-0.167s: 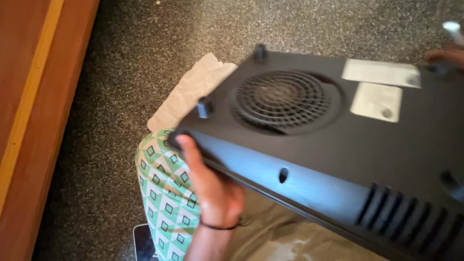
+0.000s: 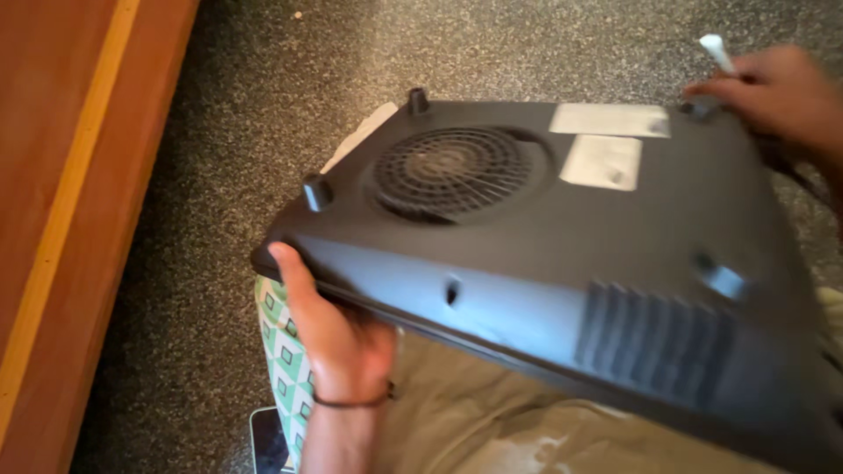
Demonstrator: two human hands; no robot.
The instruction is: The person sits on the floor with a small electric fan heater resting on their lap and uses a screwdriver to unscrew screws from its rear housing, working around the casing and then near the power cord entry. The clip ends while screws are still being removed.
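Note:
A black flat appliance [image 2: 571, 254] lies upside down over my lap, its round fan grille [image 2: 448, 171], rubber feet and two pale stickers [image 2: 606, 162] facing up. My left hand [image 2: 329, 329] grips the appliance's near left corner from below, thumb along the edge. At the far right corner my right hand [image 2: 777, 92] rests on the casing beside a foot and holds a thin white stick-like object [image 2: 718, 53]. What that object is cannot be made out.
Speckled grey floor [image 2: 219, 175] surrounds me. A reddish wooden panel with a yellow stripe [image 2: 61, 219] runs along the left. A green-and-white patterned cloth [image 2: 285, 369] lies under my left hand, with a pale cloth [image 2: 364, 127] beyond the appliance and a dark phone-like slab [image 2: 268, 439] below.
My right hand has come further into view at the far right corner of the appliance. The appliance and my left hand stay about the same.

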